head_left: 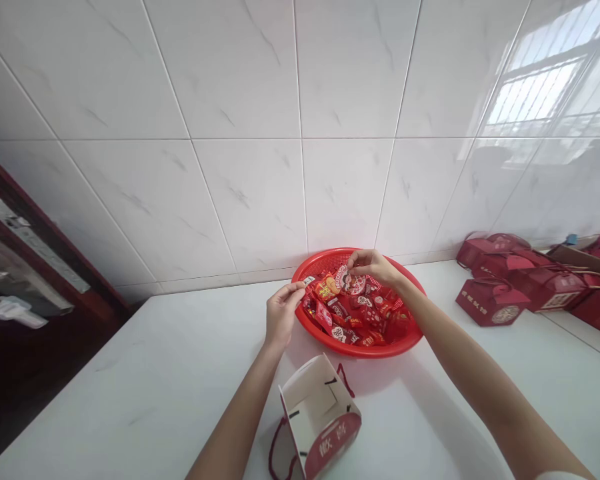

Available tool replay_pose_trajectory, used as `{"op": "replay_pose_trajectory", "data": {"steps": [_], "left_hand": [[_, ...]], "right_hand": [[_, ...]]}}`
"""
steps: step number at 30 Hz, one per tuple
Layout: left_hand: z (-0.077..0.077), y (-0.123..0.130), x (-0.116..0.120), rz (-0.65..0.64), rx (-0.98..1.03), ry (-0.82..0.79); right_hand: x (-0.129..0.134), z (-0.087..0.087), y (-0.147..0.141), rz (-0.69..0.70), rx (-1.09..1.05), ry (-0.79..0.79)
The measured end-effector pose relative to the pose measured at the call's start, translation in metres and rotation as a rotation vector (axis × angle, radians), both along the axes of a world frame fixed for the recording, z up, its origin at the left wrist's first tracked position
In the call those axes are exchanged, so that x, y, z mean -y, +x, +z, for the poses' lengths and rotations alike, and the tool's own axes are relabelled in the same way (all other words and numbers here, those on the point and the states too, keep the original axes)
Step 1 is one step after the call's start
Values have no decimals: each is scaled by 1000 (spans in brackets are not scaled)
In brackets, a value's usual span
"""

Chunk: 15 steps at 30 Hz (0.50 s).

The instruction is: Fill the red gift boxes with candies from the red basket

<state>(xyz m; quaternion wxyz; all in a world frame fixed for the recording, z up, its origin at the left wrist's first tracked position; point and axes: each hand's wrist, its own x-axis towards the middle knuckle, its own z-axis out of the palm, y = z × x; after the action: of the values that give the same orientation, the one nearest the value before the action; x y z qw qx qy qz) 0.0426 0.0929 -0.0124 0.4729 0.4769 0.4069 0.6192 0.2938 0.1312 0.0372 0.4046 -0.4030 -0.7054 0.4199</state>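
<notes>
A round red plastic basket [360, 353] sits on the white counter against the tiled wall, filled with red snack and candy packets [353, 317]. My right hand [375, 267] reaches over its far rim, pinching a round-topped packet with a white and red label [347, 280] between thumb and fingers. At the basket's left rim, my left hand [283, 313] has its fingertips at a small packet corner [307, 281], and I cannot tell whether they grip it. Below both hands, near my left forearm, stands an open paper gift box [320, 417] with a white inside, red print and red cord handles.
Several red gift boxes [490, 300] with cord handles stand at the counter's right, beside a brown cardboard box [580, 260]. White marble-look tiles [230, 80] rise behind the counter, reflecting a window. A dark red door frame [45, 253] lies at the left.
</notes>
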Motion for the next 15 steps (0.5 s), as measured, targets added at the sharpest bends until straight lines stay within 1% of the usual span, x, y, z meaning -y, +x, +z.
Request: {"op": "replay_pose_trajectory", "data": {"steps": [2,4,10,12,15], "left_hand": [[-1,-1,-2,11,66,-32],[0,-2,-3,14,110,-51],[3,-1,0,4,163,-74],[3,-1,0,-1,168,-76],[4,-1,0,-7,170,-77]], "right_hand": [[0,-1,-1,-19,24,9],[-2,-5,0,-72,60,32],[-25,-23,14,-359,241,104],[-32,-27,19,-403,325,97],[-36,-33,24,-416,455,87]]}}
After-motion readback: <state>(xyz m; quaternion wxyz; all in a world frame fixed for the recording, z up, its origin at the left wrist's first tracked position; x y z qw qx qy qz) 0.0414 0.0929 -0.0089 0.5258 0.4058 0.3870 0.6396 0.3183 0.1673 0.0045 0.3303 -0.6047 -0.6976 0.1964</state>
